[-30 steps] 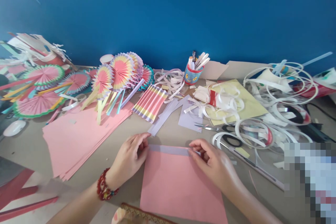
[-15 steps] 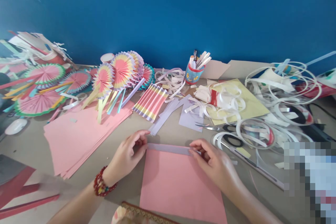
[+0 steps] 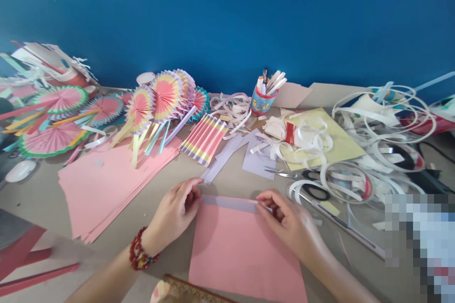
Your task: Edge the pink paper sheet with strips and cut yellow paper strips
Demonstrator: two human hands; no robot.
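Note:
A pink paper sheet (image 3: 245, 251) lies flat on the table in front of me. Along its far edge runs a lavender paper strip (image 3: 229, 204). My left hand (image 3: 177, 210), with a red beaded bracelet at the wrist, pinches the strip's left end at the sheet's corner. At the other end, my right hand (image 3: 284, 213) has thumb and fingers closed on the strip near the sheet's far right corner. Just beyond the left hand are loose lavender strips (image 3: 223, 156) and a pleated striped paper (image 3: 204, 138).
A stack of pink sheets (image 3: 106, 189) lies left, below several finished paper fans (image 3: 165, 97). Scissors (image 3: 313, 191), a ruler-like cutter (image 3: 344, 225) and tangled white strips (image 3: 309, 137) crowd the right. A pen cup (image 3: 263, 100) stands by the blue wall.
The left hand has shifted very slightly at the strip's left end. The right hand keeps its pinch, and the sheet and strip lie nearly where they were.

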